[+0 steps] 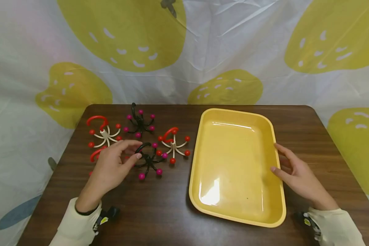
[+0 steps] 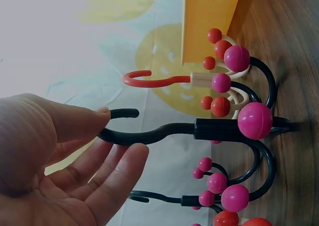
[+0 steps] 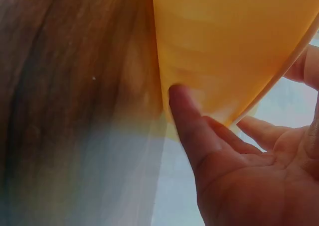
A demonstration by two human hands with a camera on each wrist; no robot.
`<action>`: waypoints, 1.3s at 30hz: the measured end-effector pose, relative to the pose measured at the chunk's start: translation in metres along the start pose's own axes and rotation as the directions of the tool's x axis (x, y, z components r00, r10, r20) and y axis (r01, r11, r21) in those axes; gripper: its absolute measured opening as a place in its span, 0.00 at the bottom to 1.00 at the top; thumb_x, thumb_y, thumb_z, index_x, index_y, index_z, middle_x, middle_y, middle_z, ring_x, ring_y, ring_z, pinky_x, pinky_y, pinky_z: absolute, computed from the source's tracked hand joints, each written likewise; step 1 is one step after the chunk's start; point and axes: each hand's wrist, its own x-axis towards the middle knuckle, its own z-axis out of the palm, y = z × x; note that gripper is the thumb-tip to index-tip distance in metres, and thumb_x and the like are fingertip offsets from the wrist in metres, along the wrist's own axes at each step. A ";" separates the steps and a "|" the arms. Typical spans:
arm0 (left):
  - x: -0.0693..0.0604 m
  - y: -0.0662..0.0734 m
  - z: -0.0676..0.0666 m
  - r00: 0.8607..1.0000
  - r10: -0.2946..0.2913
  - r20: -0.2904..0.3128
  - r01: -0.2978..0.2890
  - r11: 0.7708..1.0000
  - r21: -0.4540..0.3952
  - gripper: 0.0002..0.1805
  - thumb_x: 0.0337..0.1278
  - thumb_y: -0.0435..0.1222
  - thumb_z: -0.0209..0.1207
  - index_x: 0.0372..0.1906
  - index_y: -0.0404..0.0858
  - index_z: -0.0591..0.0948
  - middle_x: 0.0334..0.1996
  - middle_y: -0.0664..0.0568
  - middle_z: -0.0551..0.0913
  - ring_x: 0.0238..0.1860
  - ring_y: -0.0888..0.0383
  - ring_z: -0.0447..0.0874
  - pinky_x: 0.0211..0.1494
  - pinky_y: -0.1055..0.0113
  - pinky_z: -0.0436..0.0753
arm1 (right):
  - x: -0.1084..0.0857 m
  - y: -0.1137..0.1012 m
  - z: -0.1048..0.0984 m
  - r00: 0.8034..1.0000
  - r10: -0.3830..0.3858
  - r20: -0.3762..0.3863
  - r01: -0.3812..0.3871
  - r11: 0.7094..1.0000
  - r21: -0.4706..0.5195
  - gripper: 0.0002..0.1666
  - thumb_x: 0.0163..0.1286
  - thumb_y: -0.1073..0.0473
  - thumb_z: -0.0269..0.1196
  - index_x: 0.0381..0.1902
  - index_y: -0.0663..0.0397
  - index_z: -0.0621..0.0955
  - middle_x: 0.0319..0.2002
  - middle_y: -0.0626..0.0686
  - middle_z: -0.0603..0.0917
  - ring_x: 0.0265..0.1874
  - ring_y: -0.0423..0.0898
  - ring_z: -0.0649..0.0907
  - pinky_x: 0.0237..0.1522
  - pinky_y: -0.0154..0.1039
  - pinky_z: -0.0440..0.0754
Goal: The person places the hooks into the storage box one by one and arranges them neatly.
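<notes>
The left hand (image 1: 110, 167) is at the curved hook top of a black multi-armed hook with magenta balls (image 1: 148, 160). In the left wrist view, the thumb and fingers of the left hand (image 2: 75, 151) curl round the hook's upper bend (image 2: 124, 136), and its ball-tipped arms are down at the table. At the right side of a yellow tray (image 1: 196, 160), the right hand (image 1: 304, 181) has its thumb over the rim and its fingers along the outer wall. The right wrist view shows the fingers of the right hand (image 3: 249, 171) against the tray's outside (image 3: 224, 47).
Another black hook with magenta balls (image 1: 139, 123) stands behind. A cream hook with red balls (image 1: 173, 146) is between it and the tray; another (image 1: 105, 134) stands at the left, with one more partly hidden behind the left hand. A patterned cloth (image 1: 160, 85) hangs behind the table.
</notes>
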 end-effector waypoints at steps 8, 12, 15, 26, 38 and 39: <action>0.000 -0.003 0.002 1.000 -0.030 -0.004 0.030 0.999 -0.030 0.16 0.65 0.33 0.71 0.57 0.42 0.87 0.41 0.51 0.92 0.42 0.58 0.90 0.39 0.71 0.88 | 0.001 0.006 -0.001 0.999 -0.033 0.023 0.032 0.998 0.053 0.49 0.75 0.68 0.66 0.86 0.53 0.56 0.76 0.71 0.64 0.59 0.18 0.76 0.45 0.25 0.86; -0.001 -0.005 0.002 0.999 -0.042 -0.010 0.042 0.999 -0.023 0.16 0.65 0.33 0.71 0.57 0.43 0.87 0.41 0.53 0.91 0.42 0.58 0.89 0.39 0.71 0.87 | 0.002 0.008 -0.001 0.999 -0.034 0.030 0.033 0.998 0.050 0.49 0.75 0.68 0.66 0.86 0.52 0.56 0.77 0.71 0.64 0.60 0.18 0.75 0.47 0.23 0.85; -0.002 -0.005 0.003 0.999 -0.038 -0.022 0.037 0.999 -0.018 0.16 0.64 0.33 0.72 0.56 0.43 0.88 0.40 0.53 0.91 0.41 0.59 0.89 0.38 0.72 0.86 | 0.003 0.009 -0.002 0.999 -0.032 0.037 0.030 0.998 0.052 0.49 0.75 0.68 0.66 0.86 0.51 0.56 0.77 0.72 0.64 0.60 0.18 0.75 0.47 0.23 0.85; -0.002 -0.004 0.001 0.998 0.001 -0.067 -0.003 1.000 -0.024 0.15 0.64 0.31 0.71 0.54 0.43 0.89 0.36 0.54 0.90 0.37 0.63 0.84 0.32 0.74 0.78 | 0.005 0.011 -0.006 0.999 -0.022 0.045 0.020 0.999 0.046 0.49 0.76 0.67 0.66 0.86 0.50 0.55 0.78 0.72 0.63 0.60 0.17 0.74 0.47 0.23 0.85; 0.000 0.008 -0.012 0.995 0.016 -0.102 -0.020 0.999 -0.043 0.14 0.66 0.32 0.70 0.55 0.43 0.89 0.34 0.56 0.91 0.34 0.68 0.83 0.33 0.77 0.80 | 0.009 0.011 -0.007 0.999 -0.015 0.040 0.012 0.998 0.059 0.49 0.76 0.68 0.64 0.86 0.50 0.55 0.76 0.72 0.65 0.59 0.18 0.76 0.46 0.24 0.86; 0.000 0.009 -0.013 0.994 0.018 -0.110 -0.023 0.999 -0.041 0.14 0.66 0.31 0.70 0.54 0.43 0.90 0.34 0.56 0.91 0.33 0.68 0.83 0.32 0.78 0.78 | 0.009 0.011 -0.007 0.999 -0.013 0.040 0.010 0.998 0.059 0.49 0.76 0.68 0.65 0.86 0.50 0.55 0.76 0.72 0.65 0.58 0.18 0.76 0.46 0.24 0.86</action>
